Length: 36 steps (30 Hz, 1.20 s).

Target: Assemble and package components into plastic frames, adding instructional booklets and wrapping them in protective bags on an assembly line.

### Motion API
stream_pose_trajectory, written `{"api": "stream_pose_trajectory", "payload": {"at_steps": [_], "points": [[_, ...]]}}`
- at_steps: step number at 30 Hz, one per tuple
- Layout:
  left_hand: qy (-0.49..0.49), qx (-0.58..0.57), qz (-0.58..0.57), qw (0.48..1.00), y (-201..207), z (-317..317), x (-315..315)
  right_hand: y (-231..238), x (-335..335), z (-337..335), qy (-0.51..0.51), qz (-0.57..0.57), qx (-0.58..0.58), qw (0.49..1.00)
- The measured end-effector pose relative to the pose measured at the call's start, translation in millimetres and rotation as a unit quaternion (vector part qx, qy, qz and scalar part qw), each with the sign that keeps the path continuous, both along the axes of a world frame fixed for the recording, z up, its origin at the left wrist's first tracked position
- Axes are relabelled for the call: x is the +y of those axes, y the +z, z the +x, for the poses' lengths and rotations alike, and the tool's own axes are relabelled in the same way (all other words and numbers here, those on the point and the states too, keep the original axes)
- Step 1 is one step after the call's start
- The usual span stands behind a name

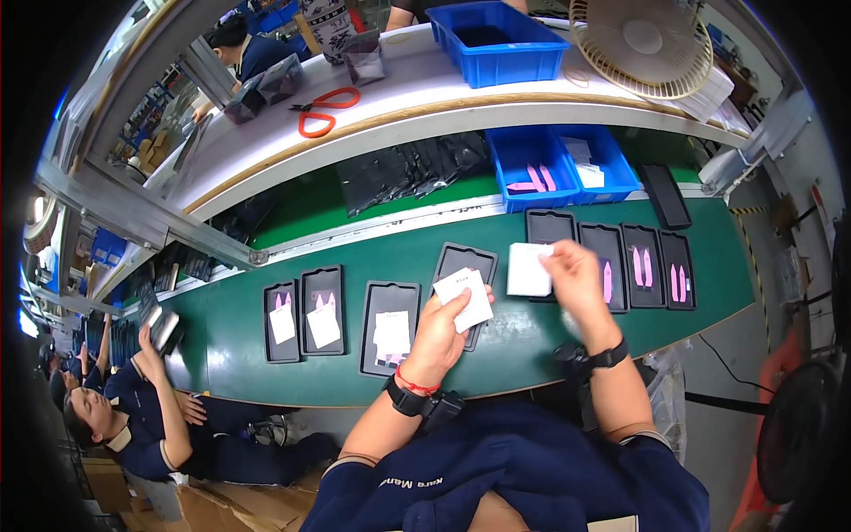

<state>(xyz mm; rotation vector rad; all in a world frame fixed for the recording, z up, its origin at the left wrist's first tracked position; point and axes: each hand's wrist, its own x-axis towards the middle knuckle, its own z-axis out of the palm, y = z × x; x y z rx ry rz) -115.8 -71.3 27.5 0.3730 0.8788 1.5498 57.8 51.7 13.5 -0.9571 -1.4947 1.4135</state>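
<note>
Two trays point(284, 349) are set side by side toward the left of the tabletop point(226, 355), their pink strips point(283, 300) partly covered by white slips point(282, 326), probably laid inside to keep each set together. A middle tray point(391, 295) is likewise topped with paper. Beside it, a stack point(475, 308) is clasped in the left hand point(433, 337), thumb pressed on top and the others mostly hidden below, apparently to keep it even. A card point(527, 270) is pinched at its edge by the drawn-together fingers point(557, 259) of the right hand point(576, 277); whether it is single cannot be told. Three trays point(679, 250) are lined up at the right, pointed strips exposed, perhaps for easy reach. Black, moulded plastic is suggested by the trays' rounded corners; the paper is flat and squarish.
</note>
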Motion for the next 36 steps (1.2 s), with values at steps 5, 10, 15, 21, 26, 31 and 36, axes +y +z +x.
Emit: {"api": "stream_pose_trajectory", "payload": {"at_steps": [5, 10, 15, 21, 26, 31, 36], "points": [[-0.023, 0.063, 0.005, 0.998, -2, 19, 9, 17, 10, 18, -0.208, 0.348, -0.365, 0.838], [-0.014, 0.102, 0.022, 0.994, -11, 44, 22, 19, -24, 8, 0.027, 0.04, -0.117, 0.992], [-0.061, 0.052, 0.008, 0.997, -8, 58, 32, 10, -17, 34, 0.055, -0.074, 0.058, 0.994], [-0.096, 0.071, 0.011, 0.993, -8, 73, 41, 36, -18, 63, 0.097, -0.139, 0.069, 0.983], [-0.1, 0.092, 0.016, 0.991, -2, 81, 47, 16, -12, 79, 0.079, -0.118, 0.065, 0.988], [-0.105, 0.112, 0.022, 0.988, -3, 86, 50, 17, -12, 86, 0.071, -0.093, 0.021, 0.993], [-0.106, 0.099, 0.007, 0.989, -6, 88, 57, 16, -13, 94, 0.058, -0.112, 0.081, 0.989]]}}
